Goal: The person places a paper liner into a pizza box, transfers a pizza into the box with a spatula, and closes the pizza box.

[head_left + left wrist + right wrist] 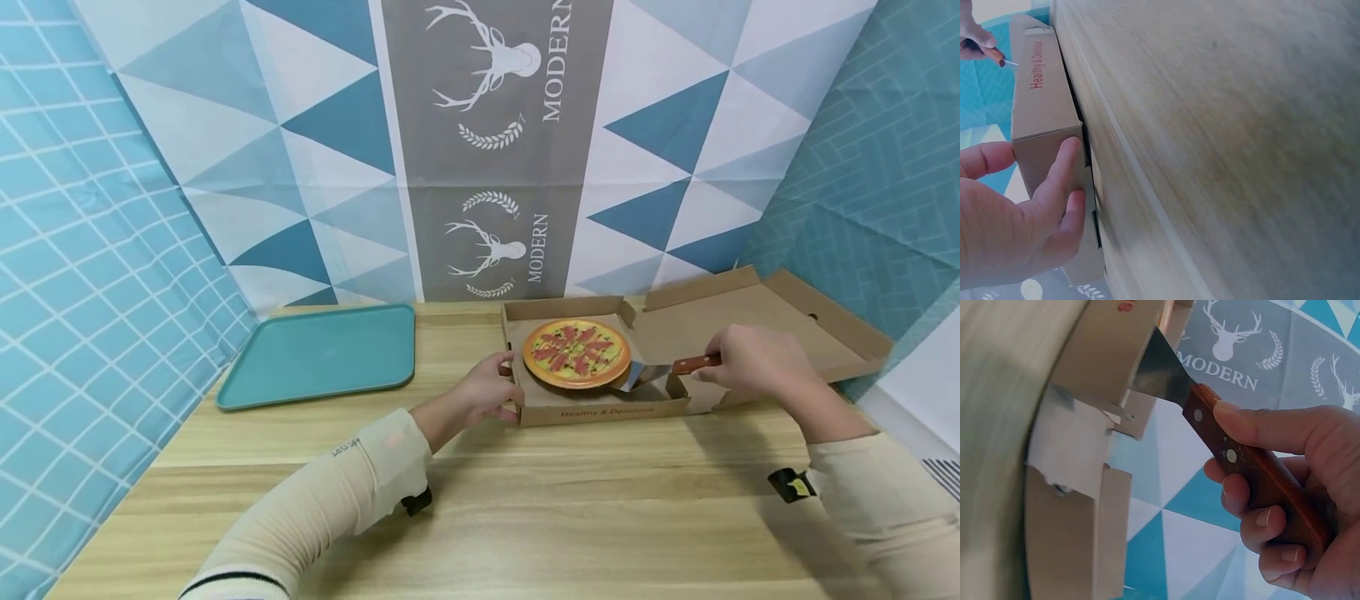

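Observation:
A round pizza [577,350] with red and green topping lies in an open cardboard pizza box [592,413]. My left hand [486,390] holds the box at its left side, the thumb at the upper edge and the fingers [1060,169] against the outer wall near the front corner. With my right hand [757,362] I grip the wooden handle [1247,469] of a pizza server, fingers wrapped round it and thumb along the top. Its metal blade [637,376] reaches into the box over the right side, the tip at the pizza's right edge, partly hidden there.
A teal tray [322,354] lies at the back left of the wooden table [525,517]. The box's lid [742,321] is folded open to the right, close to the teal side wall. A patterned backdrop [495,150] stands behind the table.

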A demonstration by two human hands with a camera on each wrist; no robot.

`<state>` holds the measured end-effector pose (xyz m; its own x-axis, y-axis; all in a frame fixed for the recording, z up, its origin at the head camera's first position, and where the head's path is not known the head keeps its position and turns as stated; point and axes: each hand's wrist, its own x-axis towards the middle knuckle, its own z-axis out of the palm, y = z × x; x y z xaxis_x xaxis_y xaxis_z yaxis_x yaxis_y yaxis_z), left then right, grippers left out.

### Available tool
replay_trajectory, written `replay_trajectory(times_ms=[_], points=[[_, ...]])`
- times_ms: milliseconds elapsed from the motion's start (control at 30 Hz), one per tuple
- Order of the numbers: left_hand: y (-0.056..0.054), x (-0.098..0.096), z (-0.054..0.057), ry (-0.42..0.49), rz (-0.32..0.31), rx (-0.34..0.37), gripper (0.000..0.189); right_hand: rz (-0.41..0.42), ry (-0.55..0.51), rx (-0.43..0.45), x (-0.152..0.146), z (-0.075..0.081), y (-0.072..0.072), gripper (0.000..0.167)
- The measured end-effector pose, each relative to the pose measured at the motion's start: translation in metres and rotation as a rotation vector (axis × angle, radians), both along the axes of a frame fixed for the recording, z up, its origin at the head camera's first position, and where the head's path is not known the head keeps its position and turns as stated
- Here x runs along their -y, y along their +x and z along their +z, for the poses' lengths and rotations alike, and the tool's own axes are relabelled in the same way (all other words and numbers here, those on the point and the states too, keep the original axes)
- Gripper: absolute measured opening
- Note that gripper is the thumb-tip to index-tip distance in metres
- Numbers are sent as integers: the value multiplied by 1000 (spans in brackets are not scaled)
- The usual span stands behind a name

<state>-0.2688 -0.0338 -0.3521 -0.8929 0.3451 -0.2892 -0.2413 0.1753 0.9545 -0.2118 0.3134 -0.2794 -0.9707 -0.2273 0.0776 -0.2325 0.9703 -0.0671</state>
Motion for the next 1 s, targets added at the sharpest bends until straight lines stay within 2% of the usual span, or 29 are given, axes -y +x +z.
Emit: replay_trajectory(times_ms=[267,733,1000], points=[[1,-1,1,6,-8,-5,89,22,46,16,-3,16,-1,20],[2,1,2,0,-9,-5,87,3,102,53,-5,41,8,21],[1,1,0,17,-13,-3,89,19,164,53,-9,55,11,25]])
